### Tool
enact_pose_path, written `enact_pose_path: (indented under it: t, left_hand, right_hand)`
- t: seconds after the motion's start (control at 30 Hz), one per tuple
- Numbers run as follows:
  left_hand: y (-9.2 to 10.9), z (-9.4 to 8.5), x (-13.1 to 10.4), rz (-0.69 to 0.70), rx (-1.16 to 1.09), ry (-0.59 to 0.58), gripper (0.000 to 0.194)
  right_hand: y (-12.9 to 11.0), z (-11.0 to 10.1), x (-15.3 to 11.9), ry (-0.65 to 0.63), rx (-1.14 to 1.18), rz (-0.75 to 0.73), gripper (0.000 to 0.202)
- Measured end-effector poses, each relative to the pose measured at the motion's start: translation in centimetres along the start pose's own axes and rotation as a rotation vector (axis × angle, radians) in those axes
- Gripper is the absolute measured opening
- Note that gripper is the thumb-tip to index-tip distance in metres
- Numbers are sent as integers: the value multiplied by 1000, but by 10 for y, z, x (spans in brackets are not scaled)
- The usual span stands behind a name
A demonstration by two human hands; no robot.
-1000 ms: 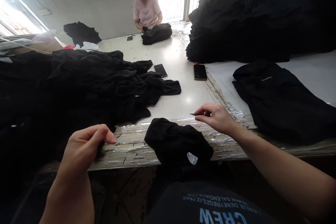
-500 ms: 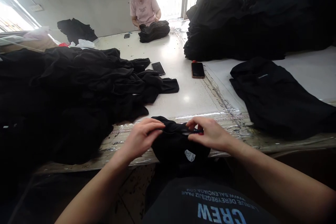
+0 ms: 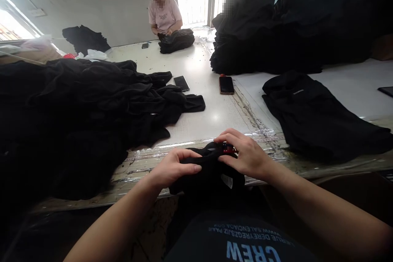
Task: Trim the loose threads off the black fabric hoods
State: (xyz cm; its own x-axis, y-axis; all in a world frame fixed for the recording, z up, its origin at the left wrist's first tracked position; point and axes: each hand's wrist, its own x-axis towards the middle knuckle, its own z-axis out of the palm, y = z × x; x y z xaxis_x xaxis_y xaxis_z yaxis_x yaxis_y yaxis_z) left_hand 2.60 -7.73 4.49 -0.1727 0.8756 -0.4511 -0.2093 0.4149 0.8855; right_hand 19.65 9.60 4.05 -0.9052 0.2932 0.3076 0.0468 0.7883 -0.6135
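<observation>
Black soft-cloth garment [image 3: 202, 179]: a raised fold, pinched from one side and met from the other

The person's bare left hand [image 3: 175, 166] was closed on the garment, its thumb on the near side of the fold and its fingers on the far side. The bare right hand [image 3: 247, 153] was curled around a small tool with dark-blue and red parts [image 3: 229, 148], mostly hidden by the fingers; its exact kind could not be made out.

Doing this step well seemed to call for a light, steady left pinch, the cloth drawn just taut so that no hidden layer slid under the tool's tip. The left fingertips were best kept out of the tip's line, with small finger motions steering the tool. Black folds on black cloth were hard to read, so turning them toward the light would likely have helped.

The garment lay between the hands at the near edge of a white, plastic-edged table [image 3: 196, 127]. Its small white label [image 3: 227, 181] showed just below the right hand; where the cloth ended below could not be told.

Farther out, a loose heap of black garments [image 3: 123, 94] lay to the left and a flat black garment [image 3: 319, 114] to the right. Beyond stood a co-worker in a pink shirt [image 3: 166, 14].
</observation>
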Motion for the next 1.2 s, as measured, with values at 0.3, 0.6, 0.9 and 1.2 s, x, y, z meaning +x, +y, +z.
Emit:
enact_pose_path:
  t: [0.3,0.6,0.9,1.2]
  left_hand:
    - [-11,12,2,-10,-360,-47,31]
    - [-9,16,-2,10,-352,-61,33]
    - [-9,16,-2,24,-390,-104,31]
    - [-9,21,-2,59,-374,-67,29]
  right_hand:
    - [-20,7,-7,114,-51,-251,17]
    - [-26,8,1,100,-147,-353,15]
    - [-24,7,4,106,-127,-384,11]
    - [-28,9,6,82,-101,-373,16]
